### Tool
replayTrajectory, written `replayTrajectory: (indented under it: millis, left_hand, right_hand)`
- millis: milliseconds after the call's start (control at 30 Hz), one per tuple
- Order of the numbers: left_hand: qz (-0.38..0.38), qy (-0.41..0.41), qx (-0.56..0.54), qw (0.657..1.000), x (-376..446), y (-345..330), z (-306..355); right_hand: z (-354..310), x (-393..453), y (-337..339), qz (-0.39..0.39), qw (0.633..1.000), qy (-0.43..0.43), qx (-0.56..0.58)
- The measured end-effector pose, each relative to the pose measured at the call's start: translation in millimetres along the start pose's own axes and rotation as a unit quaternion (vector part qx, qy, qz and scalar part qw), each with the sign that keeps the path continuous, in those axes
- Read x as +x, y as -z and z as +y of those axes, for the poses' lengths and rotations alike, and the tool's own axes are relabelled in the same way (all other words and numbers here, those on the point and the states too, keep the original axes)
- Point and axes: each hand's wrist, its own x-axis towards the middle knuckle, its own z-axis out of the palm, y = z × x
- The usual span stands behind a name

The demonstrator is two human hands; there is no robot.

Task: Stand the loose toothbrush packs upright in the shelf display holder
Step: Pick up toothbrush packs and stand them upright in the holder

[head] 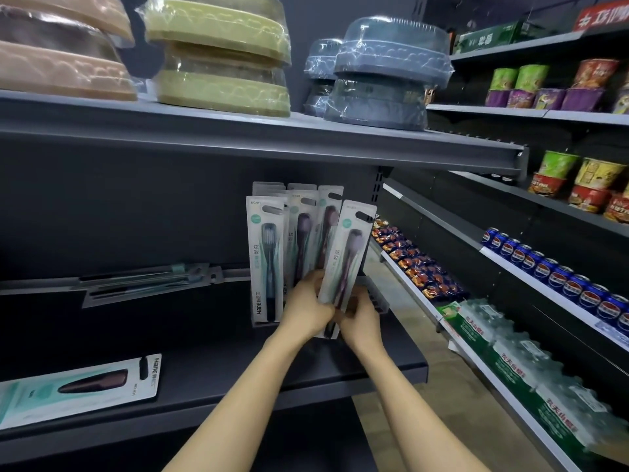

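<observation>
Toothbrush packs like these are basically flat blister cards: light, thin, fairly stiff along their length but easy to bend if you squeeze the middle, and the plastic front looks slick. Both hands are on the tilted pack (pixel 343 264) at the right of the display holder (pixel 376 298). The left hand (pixel 308 306) has its fingers curled round the pack's lower left edge, and the right hand (pixel 359 316) grips the bottom end from the other side, thumb in front. It leans right, not upright yet, with its foot down near the holder's front rail.

Several upright packs (pixel 267 257) already stand in the holder just left of it, fanned loosely against each other, so they'll likely tip like dominoes if bumped.

My take: hold by the card edges low down, where the card is stiffest, and steer the bottom in first. Pinching the bubble over the brush would probably just slip or dent it.

Still loose: one flat pack (pixel 78 386) lying on the dark shelf (pixel 238 373) at the front left, and a few more lying packs (pixel 143 279) further back, well apart from the holder.
</observation>
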Motion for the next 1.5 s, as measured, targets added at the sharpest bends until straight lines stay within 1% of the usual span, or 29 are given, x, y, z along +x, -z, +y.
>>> replayTrajectory:
  millis: [167, 267, 400, 500, 633, 700, 833, 1067, 1267, 1400, 1500]
  left_hand:
    - [-0.017, -0.031, -0.003, 0.999, 1.8, 0.9, -1.1]
    - [-0.025, -0.014, -0.021, 0.999, 6.5, 9.4, 1.3]
    - [-0.016, 0.029, -0.062, 0.998, 23.2, 20.5, -9.1]
    - [-0.009, 0.024, -0.067, 0.997, 25.0, 26.7, -6.7]
    - [-0.006, 0.025, -0.024, 0.999, 32.3, 25.6, -19.2]
    - [-0.009, 0.04, -0.01, 0.999, 29.7, 27.6, -17.1]
    - [-0.014, 0.064, 0.008, 0.998, 26.7, 29.3, -10.1]
    - [-0.026, 0.073, 0.031, 0.997, 28.1, 29.3, -9.9]
    - [-0.038, 0.079, 0.051, 0.995, 26.9, 29.4, -6.1]
    - [-0.047, 0.086, 0.075, 0.992, 31.0, 29.6, -2.0]
    - [-0.056, 0.089, 0.082, 0.991, 35.0, 28.7, -1.3]
  right_hand:
    - [1.5, 10.4, -3.4, 0.038, 0.999, 0.008, -0.005]
    - [-6.2, 23.1, -9.3, 0.038, 0.998, 0.034, -0.037]
    - [-18.5, 35.9, -15.2, 0.016, 0.999, 0.035, -0.027]
    - [-22.6, 42.8, -18.4, 0.01, 0.999, 0.04, -0.029]
    - [-24.1, 47.1, -25.8, 0.007, 0.998, 0.052, -0.028]
    - [-25.0, 49.8, -30.5, 0.0, 0.998, 0.055, -0.029]
    - [-26.4, 53.5, -38.6, -0.01, 0.997, 0.063, -0.04]
    - [-25.2, 58.1, -48.7, -0.003, 0.991, 0.083, -0.101]
    - [-21.9, 59.0, -52.2, -0.018, 0.99, 0.097, -0.1]
    - [-22.5, 62.4, -56.2, -0.037, 0.992, 0.079, -0.094]
    - [-21.8, 63.3, -58.5, -0.037, 0.994, 0.057, -0.087]
